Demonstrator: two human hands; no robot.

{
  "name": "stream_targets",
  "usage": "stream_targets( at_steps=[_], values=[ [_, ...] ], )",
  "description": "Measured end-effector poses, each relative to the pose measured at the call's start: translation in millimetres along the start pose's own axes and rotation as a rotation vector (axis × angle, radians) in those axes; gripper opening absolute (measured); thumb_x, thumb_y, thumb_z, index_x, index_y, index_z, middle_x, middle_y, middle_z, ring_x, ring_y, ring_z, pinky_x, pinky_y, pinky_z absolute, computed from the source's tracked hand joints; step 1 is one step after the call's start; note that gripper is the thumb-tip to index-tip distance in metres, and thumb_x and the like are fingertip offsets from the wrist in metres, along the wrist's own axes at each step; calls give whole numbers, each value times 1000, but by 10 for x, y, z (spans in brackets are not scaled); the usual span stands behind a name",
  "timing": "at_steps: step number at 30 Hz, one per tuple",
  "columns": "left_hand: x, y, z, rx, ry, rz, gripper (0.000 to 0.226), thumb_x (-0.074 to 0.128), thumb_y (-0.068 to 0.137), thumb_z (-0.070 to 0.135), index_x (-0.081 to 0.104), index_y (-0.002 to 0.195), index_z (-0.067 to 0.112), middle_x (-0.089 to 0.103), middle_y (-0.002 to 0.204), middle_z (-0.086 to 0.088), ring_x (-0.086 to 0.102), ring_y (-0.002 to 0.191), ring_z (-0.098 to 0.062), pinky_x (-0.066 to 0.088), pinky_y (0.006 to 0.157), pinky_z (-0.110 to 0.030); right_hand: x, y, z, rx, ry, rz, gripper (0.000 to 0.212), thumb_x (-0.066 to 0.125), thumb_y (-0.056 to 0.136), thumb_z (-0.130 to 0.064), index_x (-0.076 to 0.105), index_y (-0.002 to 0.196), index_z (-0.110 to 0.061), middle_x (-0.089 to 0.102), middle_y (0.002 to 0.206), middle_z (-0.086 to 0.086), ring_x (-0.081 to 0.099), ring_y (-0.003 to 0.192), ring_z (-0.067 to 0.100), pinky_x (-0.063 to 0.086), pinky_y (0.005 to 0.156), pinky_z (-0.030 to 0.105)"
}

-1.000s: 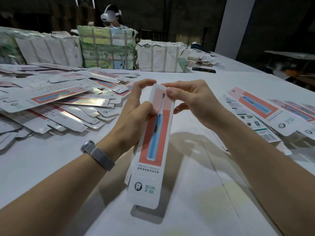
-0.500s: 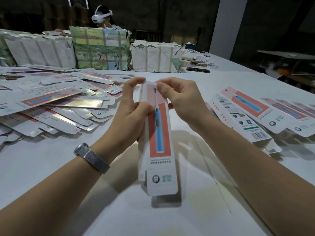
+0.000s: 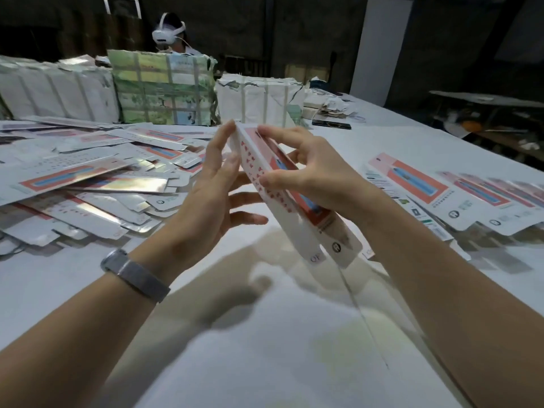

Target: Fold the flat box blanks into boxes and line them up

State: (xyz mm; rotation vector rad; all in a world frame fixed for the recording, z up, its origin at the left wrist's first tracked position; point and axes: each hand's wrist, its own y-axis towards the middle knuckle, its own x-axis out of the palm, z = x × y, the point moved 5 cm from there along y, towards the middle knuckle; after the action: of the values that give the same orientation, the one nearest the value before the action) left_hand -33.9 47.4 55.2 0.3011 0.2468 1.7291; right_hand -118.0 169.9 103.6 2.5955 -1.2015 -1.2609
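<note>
Head view: long white cardboard box blank with a red panel and blue toothbrush print (image 3: pixel 294 198) held in the air above the white table (image 3: pixel 265 363), tilted, far end up near the fingertips, near end low toward the right forearm. Right hand (image 3: pixel 312 172) curled over the blank from the right, thumb on the white side printed with small red marks, fingers on the red face, pinching it. Left hand (image 3: pixel 212 195) spread, fingers nearly straight, index fingertip against the far top edge of the blank, palm along its left side, lower fingers reaching under it. Grey mesh watch band (image 3: pixel 134 273) on the left wrist. Loose heap of flat white and silver blanks (image 3: pixel 88 184) left on the table. Row of flat blanks with red panels (image 3: pixel 441 195) lying face up on the right. Wrapped white and green paper bundles (image 3: pixel 162 89) along the far edge. Behind these, a person wearing a white headset (image 3: pixel 167 32).
</note>
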Motion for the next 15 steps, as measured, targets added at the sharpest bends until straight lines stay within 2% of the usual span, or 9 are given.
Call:
stream_targets(
  at_steps=[3, 4, 6, 9, 11, 12, 15],
  values=[
    [0, -8, -63, 20, 273, 19, 52, 47, 88, 55, 27, 127, 81, 72, 114, 9, 71, 103, -13, 57, 74, -35, -282, 64, 102, 60, -317, 179, 74, 73, 79, -38, 44, 147, -31, 45, 117, -10, 54, 99, 10, 46, 77, 20],
    [-15, -6, -75, 40, 304, 45, 50, 48, 86, 52, 34, 126, 79, 74, 108, 9, 72, 100, -12, 56, 73, -36, -434, 69, 168, 119, -376, 246, 69, 71, 79, -39, 47, 144, -29, 47, 117, -9, 52, 99, 11, 45, 78, 25],
    [-65, -8, -97, 53, 285, 90, 42, 49, 85, 45, 51, 124, 62, 75, 99, 7, 73, 91, -15, 53, 68, -37, -778, 22, 362, 278, -497, 328, 53, 68, 79, -39, 56, 130, -29, 55, 115, -7, 54, 94, 13, 43, 72, 28],
    [-137, 2, -108, 48, 274, 134, 26, 52, 89, 37, 65, 105, 53, 74, 91, 4, 72, 84, -17, 51, 65, -39, -1147, -152, 739, 550, -628, 286, 28, 66, 82, -37, 61, 106, -22, 60, 96, -2, 58, 86, 16, 42, 62, 28],
    [-147, 38, -141, 16, 284, 132, 25, 51, 102, 24, 66, 102, 44, 72, 88, -2, 70, 83, -22, 50, 66, -40, -1223, -231, 947, 665, -620, 220, 24, 65, 81, -36, 59, 98, -19, 58, 93, 3, 57, 98, 25, 47, 75, 34],
    [-147, 57, -160, -13, 286, 127, 31, 45, 106, 16, 65, 102, 39, 70, 88, -4, 68, 84, -25, 49, 67, -41, -1237, -243, 1007, 684, -619, 215, 23, 65, 81, -36, 59, 95, -18, 57, 95, 4, 53, 104, 28, 45, 82, 38],
    [-166, 130, -211, -91, 278, 104, 38, 34, 107, 6, 62, 102, 32, 64, 94, -13, 61, 86, -30, 48, 63, -39, -1267, -222, 1031, 645, -701, 268, 24, 67, 82, -35, 62, 100, -20, 48, 107, 5, 41, 114, 30, 33, 85, 42]
  ],
)
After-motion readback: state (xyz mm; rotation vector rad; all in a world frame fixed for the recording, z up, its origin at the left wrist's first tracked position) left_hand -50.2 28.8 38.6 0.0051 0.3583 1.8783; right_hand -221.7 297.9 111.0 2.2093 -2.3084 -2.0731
